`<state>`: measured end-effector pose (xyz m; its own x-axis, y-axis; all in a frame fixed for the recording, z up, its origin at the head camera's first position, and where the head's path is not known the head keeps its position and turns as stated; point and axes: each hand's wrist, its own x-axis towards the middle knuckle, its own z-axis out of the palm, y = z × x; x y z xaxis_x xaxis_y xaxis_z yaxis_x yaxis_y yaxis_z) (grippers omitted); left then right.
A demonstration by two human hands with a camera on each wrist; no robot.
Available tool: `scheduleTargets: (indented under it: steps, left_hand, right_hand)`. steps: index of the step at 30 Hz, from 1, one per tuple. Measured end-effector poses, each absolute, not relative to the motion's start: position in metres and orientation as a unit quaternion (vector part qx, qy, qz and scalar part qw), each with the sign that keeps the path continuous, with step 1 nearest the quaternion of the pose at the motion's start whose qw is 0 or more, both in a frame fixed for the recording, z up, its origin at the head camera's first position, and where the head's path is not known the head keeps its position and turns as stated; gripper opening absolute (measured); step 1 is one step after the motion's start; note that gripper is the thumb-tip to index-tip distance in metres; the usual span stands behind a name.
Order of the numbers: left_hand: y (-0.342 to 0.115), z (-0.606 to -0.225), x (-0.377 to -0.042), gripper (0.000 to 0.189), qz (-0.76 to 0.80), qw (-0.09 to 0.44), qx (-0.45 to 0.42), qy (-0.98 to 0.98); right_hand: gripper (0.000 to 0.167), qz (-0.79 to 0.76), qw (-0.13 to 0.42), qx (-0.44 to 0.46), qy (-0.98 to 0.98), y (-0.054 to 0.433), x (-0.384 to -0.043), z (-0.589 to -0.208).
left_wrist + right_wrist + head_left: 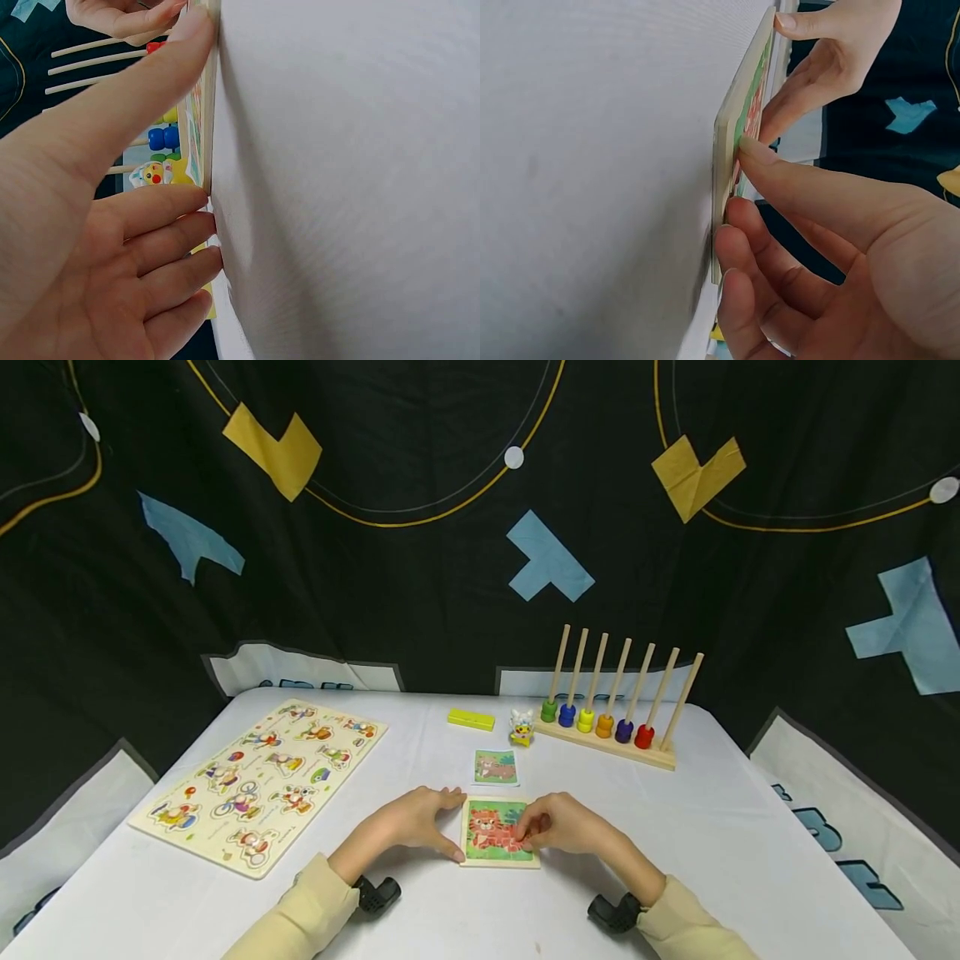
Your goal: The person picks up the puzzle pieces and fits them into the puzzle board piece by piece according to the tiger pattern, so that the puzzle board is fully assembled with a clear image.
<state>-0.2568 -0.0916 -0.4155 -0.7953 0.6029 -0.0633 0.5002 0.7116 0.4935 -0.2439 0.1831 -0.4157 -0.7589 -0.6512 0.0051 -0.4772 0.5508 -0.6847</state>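
Observation:
A small wooden jigsaw puzzle [501, 832] with a red tiger on green lies flat on the white table. My left hand [426, 821] is at its left edge, the thumb touching the near corner and the straight fingers [172, 281] beside the far one. My right hand [564, 824] is over the puzzle's right part. Its thumb and index finger pinch what looks like a red puzzle piece at the board's surface, mostly hidden by the fingers [759, 150]. The other fingers curl beside the board's edge. Beyond the puzzle lies a picture card [496, 767] with a brown animal.
A large wooden peg puzzle board [262, 781] lies at the left. Farther back are a yellow block [471, 719], a small toy figure [521, 727] and a wooden bead rack [611, 745] with upright rods. A black curtain [420, 593] hangs behind the table.

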Motion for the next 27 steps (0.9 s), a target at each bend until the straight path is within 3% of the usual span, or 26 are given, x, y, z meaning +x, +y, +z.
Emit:
scheduleTargets:
  steps: [15, 27]
  left_hand:
    - [-0.0892, -0.4146, -0.2565, 0.094, 0.231, 0.111, 0.299, 0.919]
    - [-0.0906, -0.4143, -0.2548, 0.093, 0.240, 0.112, 0.297, 0.918]
  right_hand:
    - [0.011, -0.341, 0.073, -0.320, 0.881, 0.1870, -0.2441, -0.4162]
    - [0.010, -0.338, 0.077, -0.326, 0.880, 0.1852, -0.2434, -0.4159]
